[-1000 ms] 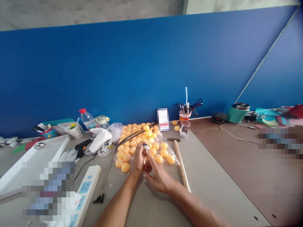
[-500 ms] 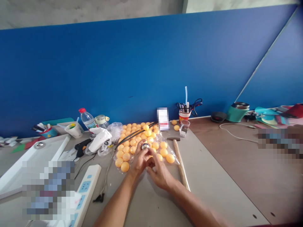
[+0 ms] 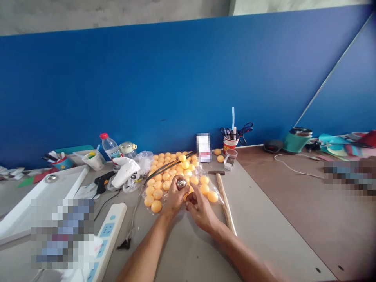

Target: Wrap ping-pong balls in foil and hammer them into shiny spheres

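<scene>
A shiny silver metal ball [image 3: 181,183] sits in the fingertips of my left hand [image 3: 175,199], held between thumb and fingers. My right hand [image 3: 201,209] is just to the right of it, index finger stretched out and the other fingers curled; nothing shows in its grasp. Both hands are over the near edge of a clear plastic bag of orange balls [image 3: 158,194]. Black strips [image 3: 169,166] lie across the bag. A wooden-handled hammer [image 3: 225,199] rests to the right of my right hand.
A white tray [image 3: 72,184] with a round silver piece [image 3: 51,178] stands left, near a glue gun [image 3: 102,182], a power strip [image 3: 109,231] and a red-capped bottle [image 3: 110,147]. A cup of pens [image 3: 230,143] and a green container [image 3: 298,140] are at the back right.
My right hand has drawn slightly right, away from the metal ball, which stays in my left hand. The whole view has shifted a little.
</scene>
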A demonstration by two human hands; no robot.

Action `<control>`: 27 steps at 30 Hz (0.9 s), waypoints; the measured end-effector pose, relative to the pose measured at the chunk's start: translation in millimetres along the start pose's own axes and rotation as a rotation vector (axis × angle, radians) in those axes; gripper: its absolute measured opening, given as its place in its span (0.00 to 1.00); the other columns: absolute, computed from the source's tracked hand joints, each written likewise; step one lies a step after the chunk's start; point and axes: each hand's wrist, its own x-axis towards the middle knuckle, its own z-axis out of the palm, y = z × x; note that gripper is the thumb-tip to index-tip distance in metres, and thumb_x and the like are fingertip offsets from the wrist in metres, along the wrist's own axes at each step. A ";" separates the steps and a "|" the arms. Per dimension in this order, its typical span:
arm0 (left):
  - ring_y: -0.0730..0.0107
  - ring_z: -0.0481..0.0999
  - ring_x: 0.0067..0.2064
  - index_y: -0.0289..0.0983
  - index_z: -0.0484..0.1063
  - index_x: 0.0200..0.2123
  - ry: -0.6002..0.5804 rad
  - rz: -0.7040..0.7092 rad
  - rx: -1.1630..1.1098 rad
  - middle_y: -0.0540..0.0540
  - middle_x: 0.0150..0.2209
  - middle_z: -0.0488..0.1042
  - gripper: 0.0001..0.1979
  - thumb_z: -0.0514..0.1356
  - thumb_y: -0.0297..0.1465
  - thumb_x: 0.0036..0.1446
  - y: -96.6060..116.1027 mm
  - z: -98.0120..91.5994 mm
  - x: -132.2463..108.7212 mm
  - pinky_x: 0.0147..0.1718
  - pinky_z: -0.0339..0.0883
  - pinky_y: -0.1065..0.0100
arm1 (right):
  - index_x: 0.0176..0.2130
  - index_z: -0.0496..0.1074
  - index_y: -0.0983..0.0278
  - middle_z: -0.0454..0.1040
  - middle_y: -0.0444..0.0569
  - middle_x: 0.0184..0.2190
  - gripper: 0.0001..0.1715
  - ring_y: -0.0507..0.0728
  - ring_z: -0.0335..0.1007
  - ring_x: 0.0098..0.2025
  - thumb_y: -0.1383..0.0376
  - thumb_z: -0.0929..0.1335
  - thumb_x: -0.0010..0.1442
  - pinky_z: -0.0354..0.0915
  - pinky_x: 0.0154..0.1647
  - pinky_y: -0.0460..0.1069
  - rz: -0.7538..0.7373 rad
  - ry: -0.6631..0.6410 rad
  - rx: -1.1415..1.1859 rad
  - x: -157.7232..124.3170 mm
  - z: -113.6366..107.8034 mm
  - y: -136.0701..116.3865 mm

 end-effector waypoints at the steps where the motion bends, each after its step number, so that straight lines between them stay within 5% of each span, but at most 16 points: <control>1: 0.74 0.66 0.29 0.39 0.65 0.40 -0.011 0.006 -0.003 0.53 0.28 0.66 0.18 0.66 0.30 0.44 -0.1 -0.4 -0.1 0.30 0.62 0.70 | 0.62 0.52 0.65 0.68 0.43 0.28 0.35 0.53 0.66 0.30 0.71 0.62 0.56 0.64 0.31 0.49 -0.002 -0.004 0.003 0.0 0.2 0.4; 27: 0.75 0.65 0.29 0.40 0.62 0.40 -0.102 0.046 0.028 0.54 0.30 0.64 0.14 0.62 0.30 0.50 3.4 -2.8 -2.1 0.29 0.61 0.72 | 0.60 0.56 0.63 0.67 0.42 0.29 0.35 0.52 0.66 0.30 0.72 0.63 0.53 0.63 0.30 0.47 -0.001 -0.018 0.088 1.7 -1.8 -4.8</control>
